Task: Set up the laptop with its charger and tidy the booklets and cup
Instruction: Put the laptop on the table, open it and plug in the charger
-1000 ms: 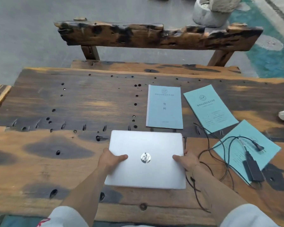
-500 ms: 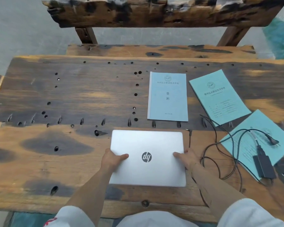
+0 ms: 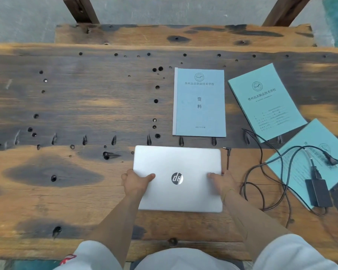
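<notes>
Laptop (image 3: 177,178), silver and closed, lies flat near the tabletop's (image 3: 66,106) near edge, a little right of centre; a round "hp" logo sits at the middle of its lid. The left hand (image 3: 134,182) grips the laptop's left edge, thumb laid on the lid and fingers hidden beneath. The right hand (image 3: 220,182) grips the right edge in the same way. White sleeves (image 3: 293,252) cover the upper arms.

Three pale blue booklets lie toward the far right of the tabletop. The first booklet (image 3: 199,103), square to the edges and just beyond the laptop, bears a round emblem, the line "贵州远志职业技术学校" and the large characters "资料". The second booklet (image 3: 266,102), tilted, carries the same emblem and school name above fine lines too small to read. The third booklet (image 3: 308,158), near the right edge, lies partly under the black charger brick (image 3: 318,192) and its plug (image 3: 331,161). The charger cable (image 3: 261,164) loops between laptop and booklets; its barrel connector (image 3: 227,150) lies just beside the laptop's far right corner.

The tabletop is weathered wood, dark-stained and pitted with holes. Beyond its far edge stand a wooden bench (image 3: 183,35) and a grey concrete floor (image 3: 27,18).
</notes>
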